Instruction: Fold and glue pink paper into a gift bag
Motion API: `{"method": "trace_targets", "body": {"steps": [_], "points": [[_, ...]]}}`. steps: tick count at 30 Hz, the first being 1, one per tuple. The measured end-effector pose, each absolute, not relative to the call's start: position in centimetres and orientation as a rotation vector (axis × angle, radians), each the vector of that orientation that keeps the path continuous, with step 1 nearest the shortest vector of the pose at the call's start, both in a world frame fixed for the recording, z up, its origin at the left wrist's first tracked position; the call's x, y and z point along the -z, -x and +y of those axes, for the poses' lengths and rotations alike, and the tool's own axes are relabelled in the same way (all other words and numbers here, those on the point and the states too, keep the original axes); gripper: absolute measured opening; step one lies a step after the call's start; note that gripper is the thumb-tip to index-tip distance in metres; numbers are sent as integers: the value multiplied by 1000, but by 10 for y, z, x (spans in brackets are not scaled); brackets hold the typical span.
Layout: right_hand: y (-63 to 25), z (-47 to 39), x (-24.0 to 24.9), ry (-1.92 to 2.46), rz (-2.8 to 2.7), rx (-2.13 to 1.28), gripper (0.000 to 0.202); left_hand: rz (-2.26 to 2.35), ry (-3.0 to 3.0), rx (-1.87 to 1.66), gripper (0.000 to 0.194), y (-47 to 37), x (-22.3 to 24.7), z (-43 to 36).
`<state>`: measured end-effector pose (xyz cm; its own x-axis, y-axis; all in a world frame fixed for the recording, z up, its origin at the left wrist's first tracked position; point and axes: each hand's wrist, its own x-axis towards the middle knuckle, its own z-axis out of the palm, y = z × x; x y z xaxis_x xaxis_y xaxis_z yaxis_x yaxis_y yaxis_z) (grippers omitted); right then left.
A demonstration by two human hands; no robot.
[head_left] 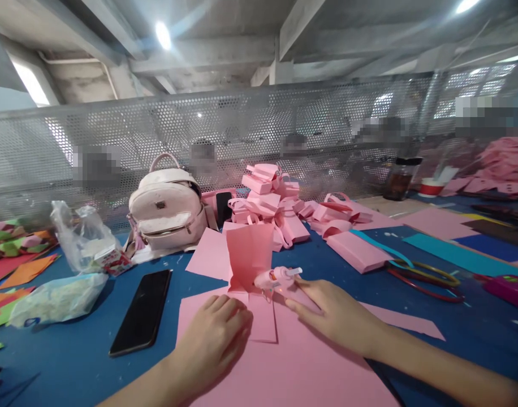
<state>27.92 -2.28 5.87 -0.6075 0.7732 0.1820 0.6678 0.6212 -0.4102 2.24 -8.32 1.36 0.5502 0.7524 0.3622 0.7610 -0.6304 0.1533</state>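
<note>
My right hand is wrapped around the handle of a small pink hot glue gun, whose light nozzle end is over the folded paper. Under it is a piece of folded pink paper, one panel standing upright and the other lying flat toward me. At the near left edge of that fold, my left hand is closed with its fingers curled against the paper; its fingertips are hidden. Both hands are above a large pink sheet spread on the blue table.
Behind the fold rises a pile of pink paper bags. To the left are a black phone, a white backpack and a plastic packet. Rings of tape and coloured strips lie right. A perforated metal screen backs the table.
</note>
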Motion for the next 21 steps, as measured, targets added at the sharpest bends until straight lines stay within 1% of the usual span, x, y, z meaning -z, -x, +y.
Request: {"method": "trace_targets", "body": {"steps": [6, 11, 17, 21], "points": [[-294, -24, -54, 1243, -2421, -482, 38, -981, 2568, 600, 11, -19, 1, -70], [-305, -30, -63, 1229, -2426, -501, 40, -669, 2467, 481, 15, -24, -4, -65], [-316, -41, -71, 1226, -2341, -450, 41, -699, 2456, 444, 14, -31, -6, -63], [-320, -42, -69, 1147, -2311, -479, 40, -914, 2444, 451, 11, -42, -7, -63]]}}
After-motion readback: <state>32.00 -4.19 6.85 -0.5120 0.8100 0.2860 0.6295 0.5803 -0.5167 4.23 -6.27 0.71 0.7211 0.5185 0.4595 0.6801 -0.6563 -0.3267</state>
